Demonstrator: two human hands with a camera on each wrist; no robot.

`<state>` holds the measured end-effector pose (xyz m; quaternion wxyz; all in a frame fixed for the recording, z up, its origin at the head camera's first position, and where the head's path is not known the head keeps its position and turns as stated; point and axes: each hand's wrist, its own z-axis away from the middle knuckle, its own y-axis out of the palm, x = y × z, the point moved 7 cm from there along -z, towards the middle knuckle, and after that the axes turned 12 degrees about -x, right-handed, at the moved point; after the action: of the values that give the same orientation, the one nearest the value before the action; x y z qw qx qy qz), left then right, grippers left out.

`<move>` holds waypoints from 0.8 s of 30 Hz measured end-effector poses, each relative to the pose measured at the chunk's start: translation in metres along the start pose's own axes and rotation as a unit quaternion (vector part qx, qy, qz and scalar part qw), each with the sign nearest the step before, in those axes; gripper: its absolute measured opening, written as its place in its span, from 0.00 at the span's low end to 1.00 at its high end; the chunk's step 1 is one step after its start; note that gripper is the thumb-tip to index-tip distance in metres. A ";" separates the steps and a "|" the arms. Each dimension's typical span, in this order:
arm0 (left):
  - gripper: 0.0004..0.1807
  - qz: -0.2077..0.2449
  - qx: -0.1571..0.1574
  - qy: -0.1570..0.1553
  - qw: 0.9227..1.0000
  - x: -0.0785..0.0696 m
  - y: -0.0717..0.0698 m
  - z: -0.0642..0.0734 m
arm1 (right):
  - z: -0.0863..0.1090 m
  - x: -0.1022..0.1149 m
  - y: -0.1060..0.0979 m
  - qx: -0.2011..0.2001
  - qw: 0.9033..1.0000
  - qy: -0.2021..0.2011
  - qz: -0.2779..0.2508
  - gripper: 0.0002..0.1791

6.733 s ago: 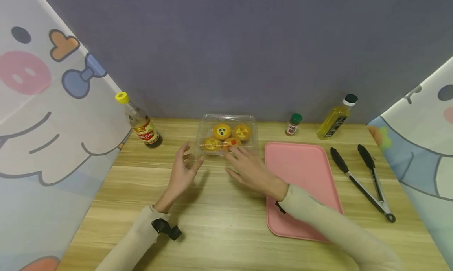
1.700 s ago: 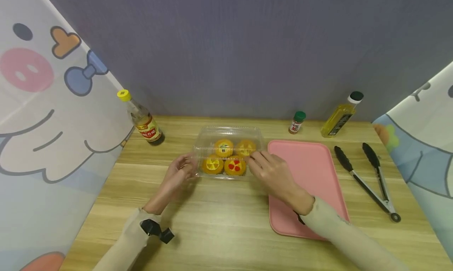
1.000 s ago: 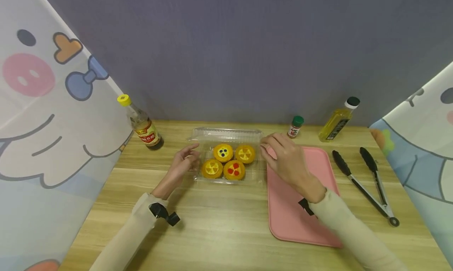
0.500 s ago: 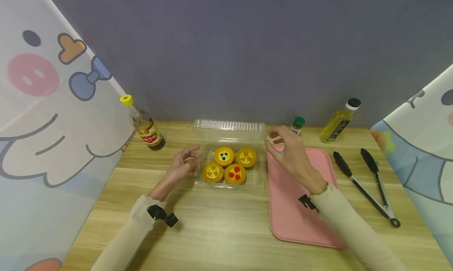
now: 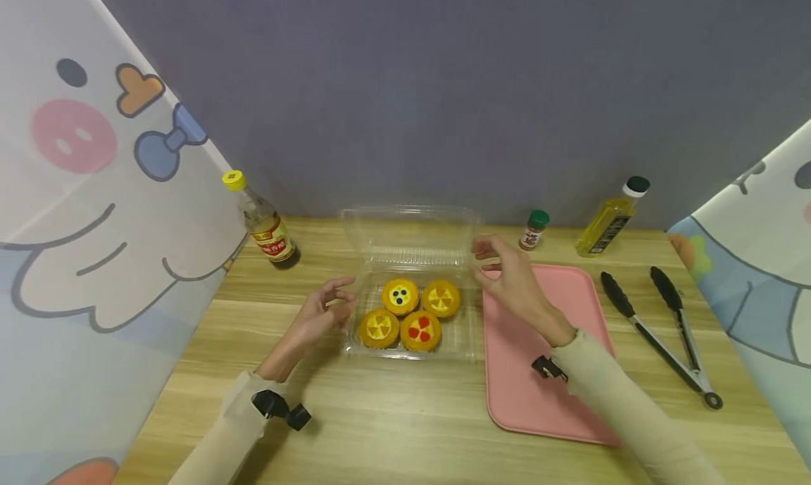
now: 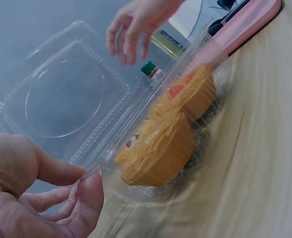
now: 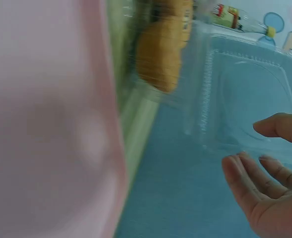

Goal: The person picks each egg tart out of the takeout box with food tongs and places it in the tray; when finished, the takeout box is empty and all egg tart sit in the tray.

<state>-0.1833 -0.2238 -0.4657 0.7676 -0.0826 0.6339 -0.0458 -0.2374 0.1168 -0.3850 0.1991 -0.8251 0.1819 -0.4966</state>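
Observation:
A clear plastic clamshell container (image 5: 467,330) stands on the table in the head view, its lid (image 5: 412,235) raised and leaning back. Inside sit several small tarts: one with dark blue dots (image 5: 400,297), one with red pieces (image 5: 421,331), and others with yellow wedges (image 5: 441,299). At the container's left side, my left hand (image 5: 315,318) pinches the rim between thumb and finger, as the left wrist view shows. My right hand (image 5: 514,282) hovers at the lid's right edge, over the tray's far left corner. Thumb and fingers (image 7: 248,186) are spread apart there, holding nothing.
A pink tray (image 5: 545,400) lies right of the container, with black-tipped metal tongs (image 5: 665,344) beyond it. Along the back stand a green-capped spice jar (image 5: 531,231) and a yellow oil bottle (image 5: 606,224). A yellow-capped sauce bottle (image 5: 271,235) stands at the left.
The container, closed earlier, has come nearer to me, and its lid has swung up and back. My right hand has let go of the lid; my left hand stays at the left side.

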 end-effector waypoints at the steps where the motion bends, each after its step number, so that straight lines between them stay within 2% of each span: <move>1: 0.33 0.001 0.000 -0.001 1.000 0.001 0.000 0.002 | 0.002 -0.003 0.003 0.007 1.000 0.007 -0.001 0.29; 6: 0.34 0.004 0.006 -0.006 1.000 0.002 -0.001 0.010 | 0.013 -0.014 0.017 0.043 0.999 0.021 -0.022 0.44; 10: 0.34 0.000 0.013 -0.010 1.000 0.004 -0.002 0.014 | 0.021 -0.017 0.023 0.046 0.998 0.019 -0.043 0.52; 16: 0.34 0.002 0.009 -0.016 1.000 0.006 0.000 0.016 | 0.023 -0.020 0.023 0.033 0.998 0.026 -0.037 0.53; 20: 0.33 -0.003 0.000 -0.016 1.000 0.006 0.000 0.015 | 0.024 -0.025 0.024 0.029 0.998 0.053 -0.035 0.51; 24: 0.33 -0.007 0.003 -0.016 1.000 0.005 0.002 0.014 | 0.023 -0.033 0.026 0.036 0.994 0.093 -0.052 0.50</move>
<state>-0.1691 -0.2215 -0.4687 0.7774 -0.0852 0.6210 -0.0520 -0.2342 0.1148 -0.4325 0.1848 -0.7762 0.1381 -0.5868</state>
